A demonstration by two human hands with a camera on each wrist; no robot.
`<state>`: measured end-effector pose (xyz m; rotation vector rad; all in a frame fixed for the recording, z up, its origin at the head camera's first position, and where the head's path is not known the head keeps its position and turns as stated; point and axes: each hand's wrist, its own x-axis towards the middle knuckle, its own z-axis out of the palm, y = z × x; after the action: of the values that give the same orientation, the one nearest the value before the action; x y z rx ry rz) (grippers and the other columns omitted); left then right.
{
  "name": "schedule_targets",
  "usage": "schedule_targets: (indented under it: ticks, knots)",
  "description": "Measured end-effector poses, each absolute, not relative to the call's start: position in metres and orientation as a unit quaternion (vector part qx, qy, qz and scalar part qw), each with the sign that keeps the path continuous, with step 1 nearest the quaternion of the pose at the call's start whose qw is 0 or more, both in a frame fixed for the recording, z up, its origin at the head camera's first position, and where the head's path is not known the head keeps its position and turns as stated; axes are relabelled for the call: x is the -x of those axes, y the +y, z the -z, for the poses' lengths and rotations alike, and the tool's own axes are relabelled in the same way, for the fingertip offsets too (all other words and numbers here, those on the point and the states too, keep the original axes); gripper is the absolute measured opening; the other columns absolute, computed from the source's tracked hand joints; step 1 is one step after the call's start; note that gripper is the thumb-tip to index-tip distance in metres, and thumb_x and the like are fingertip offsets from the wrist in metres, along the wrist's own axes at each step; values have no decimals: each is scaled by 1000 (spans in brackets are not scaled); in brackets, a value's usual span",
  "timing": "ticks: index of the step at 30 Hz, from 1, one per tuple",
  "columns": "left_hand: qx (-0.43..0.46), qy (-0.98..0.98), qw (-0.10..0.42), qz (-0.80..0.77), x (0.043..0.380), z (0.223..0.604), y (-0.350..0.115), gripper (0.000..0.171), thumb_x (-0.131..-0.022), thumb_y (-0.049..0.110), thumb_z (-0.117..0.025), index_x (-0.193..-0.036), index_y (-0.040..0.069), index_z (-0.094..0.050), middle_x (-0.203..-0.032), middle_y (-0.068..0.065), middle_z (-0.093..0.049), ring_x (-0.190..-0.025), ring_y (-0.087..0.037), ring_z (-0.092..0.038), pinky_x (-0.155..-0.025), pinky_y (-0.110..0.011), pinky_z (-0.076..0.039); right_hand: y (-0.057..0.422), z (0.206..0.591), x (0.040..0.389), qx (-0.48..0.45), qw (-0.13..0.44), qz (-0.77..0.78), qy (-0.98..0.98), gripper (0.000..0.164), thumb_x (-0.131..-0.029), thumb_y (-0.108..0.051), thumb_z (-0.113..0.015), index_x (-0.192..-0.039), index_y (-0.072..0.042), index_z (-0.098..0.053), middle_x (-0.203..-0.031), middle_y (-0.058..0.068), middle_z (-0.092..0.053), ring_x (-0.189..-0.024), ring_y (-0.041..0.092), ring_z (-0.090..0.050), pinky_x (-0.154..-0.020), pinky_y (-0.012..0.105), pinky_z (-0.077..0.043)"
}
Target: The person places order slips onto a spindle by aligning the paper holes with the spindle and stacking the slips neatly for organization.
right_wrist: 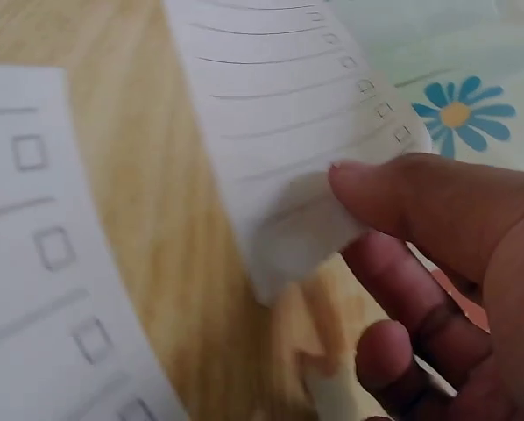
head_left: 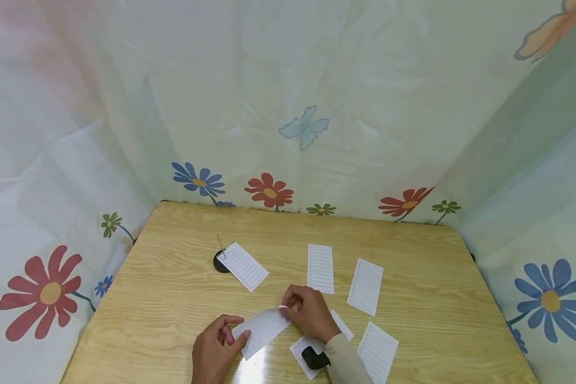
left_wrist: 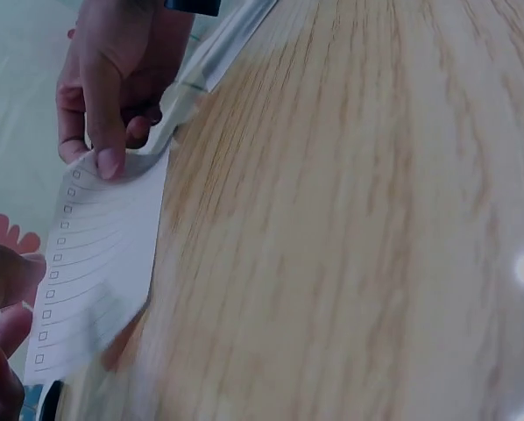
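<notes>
A small white checklist sheet [head_left: 264, 330], lined and with a row of boxes along one edge, is held bowed above the table between both hands. My right hand [head_left: 312, 314] pinches one end between thumb and forefinger; the right wrist view shows that thumb lying on the sheet [right_wrist: 271, 114]. At the opposite end, my left hand [head_left: 216, 346] grips the sheet with its thumb over the near face; its fingers behind are partly hidden. Farther back stands a paper spike [head_left: 219, 262] with a black round base, and another checklist sheet [head_left: 247, 269] lies over its base around the thin rod.
Several more checklist sheets lie on the wooden table [head_left: 173, 298]: one sheet [head_left: 320, 269] behind my right hand, others [head_left: 366, 287] to the right. Another sheet [head_left: 378, 352] lies beside my right forearm, which partly covers two more. A flowered curtain [head_left: 269, 106] surrounds the table.
</notes>
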<state>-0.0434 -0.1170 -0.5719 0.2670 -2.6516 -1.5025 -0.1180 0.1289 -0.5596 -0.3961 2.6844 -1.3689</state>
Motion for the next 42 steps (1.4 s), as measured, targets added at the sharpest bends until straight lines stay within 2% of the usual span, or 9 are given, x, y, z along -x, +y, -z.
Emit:
schedule_targets:
  ticks: [7, 12, 15, 18, 21, 25, 34, 42]
  knots:
    - [-80, -861, 71, 496, 45, 575, -119, 39, -80, 23, -95, -114, 29, -77, -69, 9, -52, -52, -1, -35, -51, -21, -33, 149, 558, 121, 153, 125, 525, 828, 12, -93, -13, -82, -95, -16, -71, -85, 3, -67, -62, 3, -44, -58, 19, -40]
    - [-81, -856, 64, 507, 46, 575, -121, 48, -83, 25, -93, -126, 27, -72, -71, 8, -52, -53, -2, -36, -50, -22, -34, 160, 558, 123, 174, 141, 566, 794, 10, -95, -14, -80, -99, -10, -71, -87, 13, -67, -66, 3, -49, -61, 18, -43]
    - [-87, -854, 55, 510, 47, 574, -121, 46, -84, 26, -92, -125, 27, -73, -71, 7, -52, -53, -2, -36, -50, -22, -34, 165, 558, 123, 185, 142, 591, 772, 11, -97, -13, -78, -100, -6, -71, -87, 18, -68, -68, 3, -53, -63, 18, -46]
    - [-90, -854, 47, 511, 48, 572, -121, 35, -86, 30, -91, -118, 25, -76, -69, 7, -52, -53, -3, -35, -49, -21, -33, 168, 556, 124, 177, 148, 612, 757, 13, -98, -13, -77, -103, -3, -70, -84, 14, -67, -68, 2, -54, -63, 18, -46]
    - [-88, -851, 48, 516, 49, 570, -120, 23, -88, 31, -88, -108, 23, -79, -67, 8, -52, -52, -3, -35, -49, -21, -33, 169, 553, 123, 154, 155, 625, 749, 16, -98, -12, -77, -105, 0, -69, -84, 4, -65, -67, 2, -52, -63, 18, -45]
    - [-75, -846, 75, 522, 51, 568, -117, 11, -91, 25, -86, -97, 22, -78, -65, 10, -51, -51, -1, -35, -49, -21, -34, 169, 550, 124, 138, 156, 638, 741, 20, -97, -12, -78, -106, 2, -68, -86, -1, -65, -69, 3, -54, -64, 17, -46]
    - [-61, -827, 130, 543, 59, 555, -116, 9, -93, 18, -84, -91, 20, -76, -70, 8, -53, -55, -3, -39, -51, -22, -37, 162, 542, 124, 122, 121, 652, 738, 19, -98, -13, -77, -106, 0, -66, -83, -4, -67, -68, 3, -53, -64, 19, -45]
    - [-64, -800, 153, 576, 65, 537, -117, 7, -92, 19, -85, -89, 17, -79, -84, 2, -74, -63, -6, -56, -51, -23, -44, 154, 537, 119, 99, 68, 654, 747, 15, -96, -14, -79, -100, -4, -69, -74, -3, -57, -61, 4, -41, -58, 19, -38]
